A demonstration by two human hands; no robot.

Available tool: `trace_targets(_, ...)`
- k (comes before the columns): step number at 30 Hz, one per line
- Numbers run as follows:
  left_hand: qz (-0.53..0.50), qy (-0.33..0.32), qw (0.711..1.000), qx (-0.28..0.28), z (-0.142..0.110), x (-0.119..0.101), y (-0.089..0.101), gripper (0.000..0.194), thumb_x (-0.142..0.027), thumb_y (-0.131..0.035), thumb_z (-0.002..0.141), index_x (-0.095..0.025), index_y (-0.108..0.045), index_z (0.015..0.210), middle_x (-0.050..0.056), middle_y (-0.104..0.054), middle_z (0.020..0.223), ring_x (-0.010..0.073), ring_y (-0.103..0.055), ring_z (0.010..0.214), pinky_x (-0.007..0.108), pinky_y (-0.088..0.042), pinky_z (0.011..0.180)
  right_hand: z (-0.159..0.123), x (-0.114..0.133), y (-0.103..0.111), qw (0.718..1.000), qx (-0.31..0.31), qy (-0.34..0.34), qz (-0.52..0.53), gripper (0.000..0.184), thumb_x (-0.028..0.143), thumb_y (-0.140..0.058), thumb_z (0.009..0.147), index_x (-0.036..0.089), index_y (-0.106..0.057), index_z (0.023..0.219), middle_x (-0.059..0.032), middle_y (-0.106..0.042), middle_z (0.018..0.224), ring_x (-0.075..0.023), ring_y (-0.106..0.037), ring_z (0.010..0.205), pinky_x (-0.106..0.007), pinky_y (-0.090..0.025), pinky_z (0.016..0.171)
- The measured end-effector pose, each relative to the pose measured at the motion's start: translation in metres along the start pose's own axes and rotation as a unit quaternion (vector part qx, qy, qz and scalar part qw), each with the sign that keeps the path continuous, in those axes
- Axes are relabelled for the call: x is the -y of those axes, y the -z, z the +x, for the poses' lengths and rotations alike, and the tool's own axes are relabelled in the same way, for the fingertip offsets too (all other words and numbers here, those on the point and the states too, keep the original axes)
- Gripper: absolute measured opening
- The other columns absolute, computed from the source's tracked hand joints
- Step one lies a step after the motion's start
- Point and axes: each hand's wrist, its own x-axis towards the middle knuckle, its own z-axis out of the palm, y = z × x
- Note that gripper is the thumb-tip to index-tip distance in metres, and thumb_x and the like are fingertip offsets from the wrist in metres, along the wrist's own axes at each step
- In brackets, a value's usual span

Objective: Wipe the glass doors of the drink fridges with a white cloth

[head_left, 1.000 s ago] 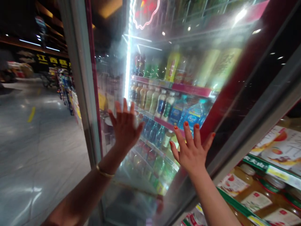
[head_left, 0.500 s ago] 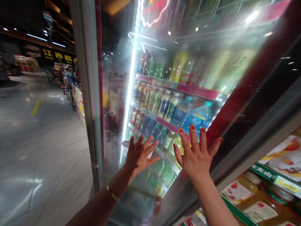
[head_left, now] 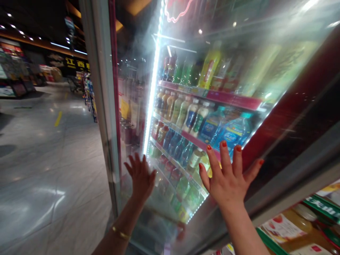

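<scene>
While up at the glass door (head_left: 166, 209) of a drinks fridge (head_left: 104, 106), R hand (head_left: 230, 182) wide open, fingers fanned, back of hand toward camera, nails red, nothing in grip. L hand (head_left: 140, 179) likewise open, fingers spread, slightly blurred, also empty; gold bangle (head_left: 120, 233) on L wrist. Hands well apart, roughly level, L closer to door's left edge. Contact w/ glass unclear: flat on it or just off it, can't tell for either.

Directly behind glass, b/w the hands: small water btls (head_left: 179, 148), low shelf. Just above R fingers: big water btls (head_left: 228, 132) w/ blue labels. Higher up: row of milky drink btls (head_left: 186, 113), then pink shelf edge (head_left: 233, 97), yellow btl (head_left: 209, 69) on top shelf. Bright LED strip (head_left: 152, 102) down left side of interior.

So far, no btl in either hand, none out of fridge, rows apparently in place. Door not swung wide; fully shut or not, can't tell.

Outside fridge, near right: amber-filled jars (head_left: 289, 225) on a shelf w/ green strip (head_left: 322, 209). To the left: shiny tiled floor (head_left: 53, 184) w/ yellow mark (head_left: 57, 118). Farther left: goods rack (head_left: 89, 95) along aisle. Far end: dark sign (head_left: 77, 63) w/ yellow characters. No other person's hands in view.
</scene>
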Motion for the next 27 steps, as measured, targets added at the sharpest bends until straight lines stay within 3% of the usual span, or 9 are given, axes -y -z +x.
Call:
trace_targets(2,0.013,0.093,0.995,-0.031,0.013,0.013,0.003,0.078,-0.036,-0.033,0.113,-0.02,0.005,0.179,0.023,0.004,0.186,0.041,0.008,0.175,0.088,-0.005,0.136,0.0,0.001,0.001,1.0,0.001,0.006,-0.004,0.086,0.051,-0.067,0.104,0.035,-0.027,0.179,-0.0081,-0.044,0.181,-0.0395,-0.04,0.168,-0.076,-0.01,0.14)
trace_targets(4,0.008,0.11,0.993,-0.031,0.023,0.002,0.0,0.079,-0.036,-0.031,0.113,-0.018,0.009,0.179,0.02,0.011,0.186,0.0403,0.013,0.175,0.087,-0.003,0.137,-0.001,0.002,0.001,1.0,0.002,0.002,-0.004,0.088,0.051,-0.067,0.104,0.036,-0.025,0.18,-0.0079,-0.043,0.182,-0.0401,-0.039,0.169,-0.076,-0.01,0.139)
trace_targets(9,-0.029,-0.058,0.996,0.055,-0.016,-0.053,-0.008,0.09,-0.061,-0.059,0.105,-0.037,-0.016,0.179,0.009,-0.023,0.186,0.0402,-0.006,0.175,0.081,-0.01,0.142,0.0,0.002,0.001,1.0,-0.009,-0.001,-0.007,0.087,0.05,-0.065,0.104,0.037,-0.025,0.18,-0.0066,-0.045,0.181,-0.0391,-0.041,0.168,-0.076,-0.011,0.14)
trace_targets(12,-0.003,-0.006,0.999,0.032,-0.022,-0.025,0.003,0.08,-0.052,-0.044,0.112,-0.035,-0.005,0.18,0.009,-0.004,0.187,0.0407,0.003,0.174,0.086,-0.008,0.139,0.001,0.003,0.003,1.0,-0.006,0.002,-0.007,0.086,0.05,-0.064,0.105,0.036,-0.024,0.18,-0.0066,-0.047,0.18,-0.0376,-0.041,0.168,-0.074,-0.01,0.14)
trace_targets(16,0.014,0.146,0.988,-0.043,0.031,0.002,0.015,0.068,-0.036,-0.017,0.116,-0.028,0.01,0.177,0.016,0.014,0.184,0.0462,0.006,0.171,0.095,-0.013,0.128,0.002,0.004,0.005,1.0,-0.011,0.003,0.0,0.086,0.05,-0.065,0.105,0.036,-0.025,0.18,-0.0057,-0.048,0.179,-0.0368,-0.041,0.168,-0.073,-0.008,0.141)
trace_targets(19,-0.009,0.06,0.998,-0.012,0.036,-0.033,0.008,0.079,-0.056,-0.037,0.113,-0.027,-0.006,0.18,0.013,0.003,0.186,0.0449,0.002,0.174,0.086,-0.009,0.139,0.001,0.004,0.005,1.0,-0.011,-0.003,0.002,0.084,0.051,-0.065,0.105,0.037,-0.027,0.179,-0.0051,-0.048,0.179,-0.0368,-0.042,0.167,-0.071,-0.008,0.142)
trace_targets(22,-0.021,-0.067,0.996,0.049,-0.006,-0.053,0.001,0.097,-0.06,-0.07,0.1,-0.033,-0.021,0.179,0.011,-0.017,0.186,0.0417,0.001,0.175,0.08,-0.004,0.142,0.001,0.004,0.005,1.0,-0.008,-0.005,0.005,0.084,0.051,-0.064,0.106,0.037,-0.027,0.179,-0.0054,-0.049,0.179,-0.0374,-0.043,0.167,-0.072,-0.008,0.141)
trace_targets(24,-0.01,-0.025,0.998,0.052,-0.023,-0.036,0.003,0.094,-0.05,-0.066,0.103,-0.033,-0.014,0.18,0.012,-0.013,0.187,0.0407,0.002,0.175,0.081,-0.002,0.141,0.001,0.004,0.005,1.0,-0.009,-0.005,0.009,0.084,0.05,-0.064,0.105,0.036,-0.027,0.179,-0.0058,-0.048,0.179,-0.0377,-0.043,0.167,-0.072,-0.009,0.141)
trace_targets(27,0.008,0.126,0.992,-0.007,0.003,0.001,0.013,0.079,-0.04,-0.035,0.114,-0.03,0.007,0.179,0.012,0.008,0.187,0.0399,0.009,0.174,0.087,-0.001,0.137,0.0,0.004,0.003,1.0,-0.017,-0.009,0.009,0.084,0.05,-0.065,0.105,0.036,-0.027,0.179,-0.0057,-0.047,0.18,-0.0381,-0.042,0.167,-0.073,-0.01,0.141)
